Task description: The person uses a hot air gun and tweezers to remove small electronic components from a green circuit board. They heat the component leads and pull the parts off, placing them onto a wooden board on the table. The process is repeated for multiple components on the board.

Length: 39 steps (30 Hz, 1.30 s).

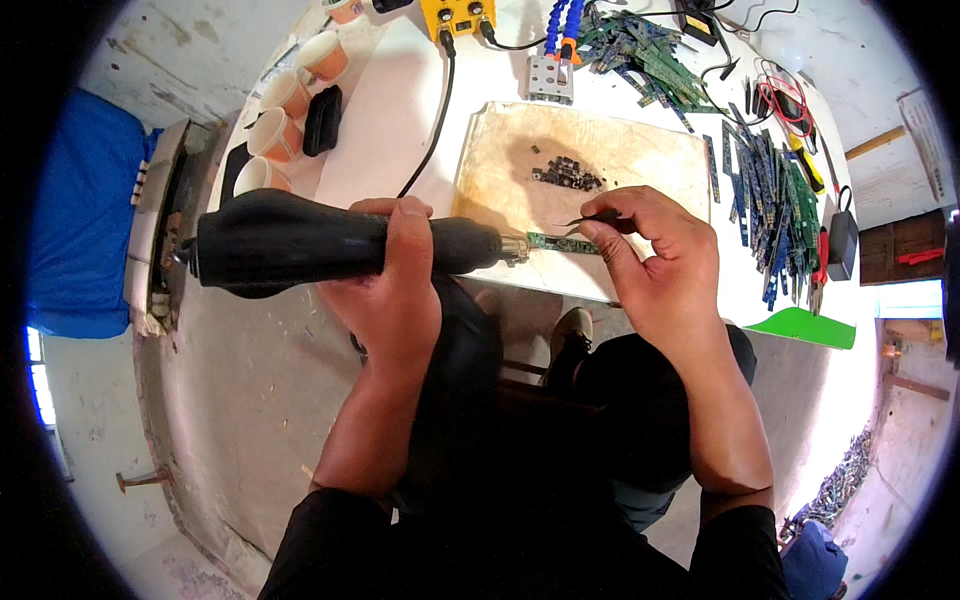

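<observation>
My left hand (396, 270) is wrapped round the black body of a hot air gun (300, 243). Its metal nozzle (513, 248) points right, close to the left end of a narrow green circuit board (565, 243). Over that board, my right hand (655, 250) pinches dark tweezers (597, 218), their tips directed left. Whether the tips touch the board I cannot tell. The board lies near the front edge of a scorched, tan work plate (490, 150). Behind it on the plate sits a small heap of black chips (568, 174).
Loose strips of circuit board (770, 200) lie piled at the right, with another pile (645, 55) at the back. Paper cups (275, 135) and a black case (322, 120) stand at the left. A yellow power unit (460, 15) with black cables is at the back, beside a metal block (550, 78).
</observation>
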Available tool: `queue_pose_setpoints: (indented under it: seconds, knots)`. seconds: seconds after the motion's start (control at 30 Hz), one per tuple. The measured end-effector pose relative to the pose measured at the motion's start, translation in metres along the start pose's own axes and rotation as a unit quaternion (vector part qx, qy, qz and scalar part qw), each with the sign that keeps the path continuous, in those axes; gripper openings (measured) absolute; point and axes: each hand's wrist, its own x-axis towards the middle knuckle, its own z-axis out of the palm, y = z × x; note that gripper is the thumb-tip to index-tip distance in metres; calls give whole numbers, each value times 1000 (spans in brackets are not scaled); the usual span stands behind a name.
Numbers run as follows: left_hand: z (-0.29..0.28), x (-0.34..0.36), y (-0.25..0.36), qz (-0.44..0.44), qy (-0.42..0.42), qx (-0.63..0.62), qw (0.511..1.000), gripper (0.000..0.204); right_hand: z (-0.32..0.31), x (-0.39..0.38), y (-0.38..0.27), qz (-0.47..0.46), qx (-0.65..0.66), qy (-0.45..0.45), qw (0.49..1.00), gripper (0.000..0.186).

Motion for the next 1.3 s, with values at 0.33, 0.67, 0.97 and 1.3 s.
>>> queue_pose_setpoints:
  seconds: [0.33,0.67,0.97,1.3]
  knots:
    - [1,3,-3,3,-5,31,999,12,-1,0,7,-13,-1,6,1000,10]
    - [5,5,2,-21,-16,-7,1000,12,3,0,14,-10,17,26,999,15]
    - [0,5,-3,-8,-21,10,1000,12,6,-4,10,14,24,12,1000,13]
    - [1,2,-1,2,-17,-8,1000,12,7,-2,9,19,58,18,998,12]
